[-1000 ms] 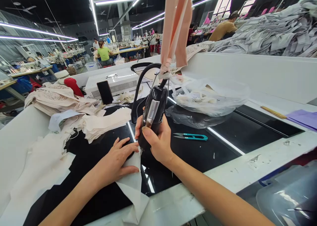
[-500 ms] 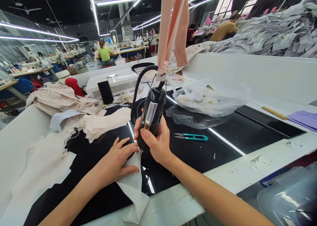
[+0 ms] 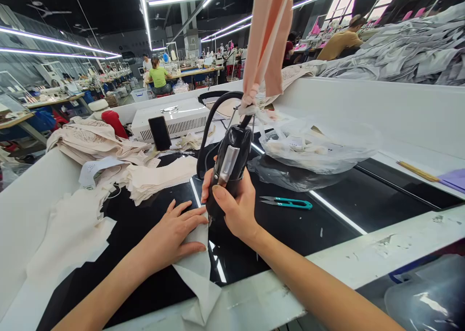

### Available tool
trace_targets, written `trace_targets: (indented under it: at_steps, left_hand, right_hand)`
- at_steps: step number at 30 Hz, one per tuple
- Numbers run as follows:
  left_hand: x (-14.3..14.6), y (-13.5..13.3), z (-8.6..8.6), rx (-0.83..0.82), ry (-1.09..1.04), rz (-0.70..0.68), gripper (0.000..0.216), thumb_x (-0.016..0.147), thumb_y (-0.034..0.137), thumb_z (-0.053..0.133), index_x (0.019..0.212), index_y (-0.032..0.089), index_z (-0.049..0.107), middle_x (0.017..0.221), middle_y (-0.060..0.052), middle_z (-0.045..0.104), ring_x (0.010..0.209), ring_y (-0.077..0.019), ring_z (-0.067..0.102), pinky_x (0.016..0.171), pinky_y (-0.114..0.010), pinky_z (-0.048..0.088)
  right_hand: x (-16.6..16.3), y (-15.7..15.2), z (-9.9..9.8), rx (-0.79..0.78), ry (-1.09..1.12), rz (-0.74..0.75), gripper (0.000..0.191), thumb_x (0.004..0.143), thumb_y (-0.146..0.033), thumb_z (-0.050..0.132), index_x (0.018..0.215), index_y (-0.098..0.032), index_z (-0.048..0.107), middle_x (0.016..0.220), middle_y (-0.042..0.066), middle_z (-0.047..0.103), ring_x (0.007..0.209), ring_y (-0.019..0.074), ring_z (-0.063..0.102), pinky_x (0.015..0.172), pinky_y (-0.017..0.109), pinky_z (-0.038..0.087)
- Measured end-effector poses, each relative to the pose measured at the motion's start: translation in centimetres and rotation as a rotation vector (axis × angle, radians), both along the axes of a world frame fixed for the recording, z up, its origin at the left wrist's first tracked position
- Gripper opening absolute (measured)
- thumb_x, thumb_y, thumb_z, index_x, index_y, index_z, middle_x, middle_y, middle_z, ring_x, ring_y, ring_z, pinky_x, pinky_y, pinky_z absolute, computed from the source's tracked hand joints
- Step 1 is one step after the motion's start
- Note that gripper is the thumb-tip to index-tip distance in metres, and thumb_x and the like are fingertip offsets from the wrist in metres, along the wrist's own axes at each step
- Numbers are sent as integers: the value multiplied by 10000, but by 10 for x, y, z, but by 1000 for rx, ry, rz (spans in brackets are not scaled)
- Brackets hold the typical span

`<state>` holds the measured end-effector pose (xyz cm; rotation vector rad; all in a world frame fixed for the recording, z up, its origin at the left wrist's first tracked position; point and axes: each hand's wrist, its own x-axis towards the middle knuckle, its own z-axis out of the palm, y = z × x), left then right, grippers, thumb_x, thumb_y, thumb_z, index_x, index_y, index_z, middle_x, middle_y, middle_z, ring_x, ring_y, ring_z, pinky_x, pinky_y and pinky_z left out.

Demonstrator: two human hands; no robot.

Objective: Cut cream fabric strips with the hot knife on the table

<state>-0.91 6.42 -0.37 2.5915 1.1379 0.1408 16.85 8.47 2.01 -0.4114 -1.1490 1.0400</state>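
At far left, loose cloth (image 3: 65,239) spread beside the black top (image 3: 141,282); then a phone (image 3: 160,132) and, nearer, a pale stack (image 3: 163,176), lying beyond the left hand (image 3: 178,232) and apart from it. Laid palm down, fingers spread, thumb out: gripping nothing on this side, merely resting on the strip (image 3: 196,268) and the black top beside it.

Long axis of the strip running from beneath the left fingertips toward the body and over the front edge, near end folded; straight side facing right.

Just right of its far corner, the tool (image 3: 234,152), upper end tilted away and to the right, lower end down and to the left, toward that corner. Cannot tell whether touching the cloth there or barely beside it. Wrapped around the tool's body, thumb across the front: the right hand (image 3: 238,207), grasping firmly.

Hence, from this grasp, strip lying to the left and nearer the body, with the left hand closer to it.

Farther right, snips (image 3: 290,203), blades pointing left toward the right hand, untouched; behind, a bag (image 3: 319,152).
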Motion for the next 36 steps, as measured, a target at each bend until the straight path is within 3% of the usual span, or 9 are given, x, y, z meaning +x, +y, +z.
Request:
trace_targets:
  at_steps: [16, 24, 36]
  left_hand:
    - [0, 1, 0, -43, 10, 11, 447, 934, 322, 747, 1340, 296, 563, 1508, -50, 558, 1504, -384, 331, 1200, -755, 188]
    - [1, 2, 2, -48, 18, -9, 483, 936, 318, 746, 1370, 294, 536, 1571, -62, 490, 1495, -378, 337, 1193, -770, 172]
    - [-1, 1, 0, -44, -14, -1, 514, 915, 281, 766, 1376, 321, 541, 1553, -33, 504, 1486, -358, 356, 1198, -759, 175]
  right_hand:
    - [-5, 3, 0, 30, 5, -14, 314, 857, -411, 788, 961, -248, 541, 773, -49, 638, 554, 100, 585, 525, 223, 536]
    - [-3, -6, -7, 23, 42, 37, 346, 862, -433, 795, 1003, -251, 536, 787, -46, 651, 581, 104, 575, 551, 236, 517]
    - [-2, -16, -7, -20, 41, 56, 401, 845, -504, 799, 1036, -247, 558, 823, -23, 667, 601, 129, 607, 591, 286, 544]
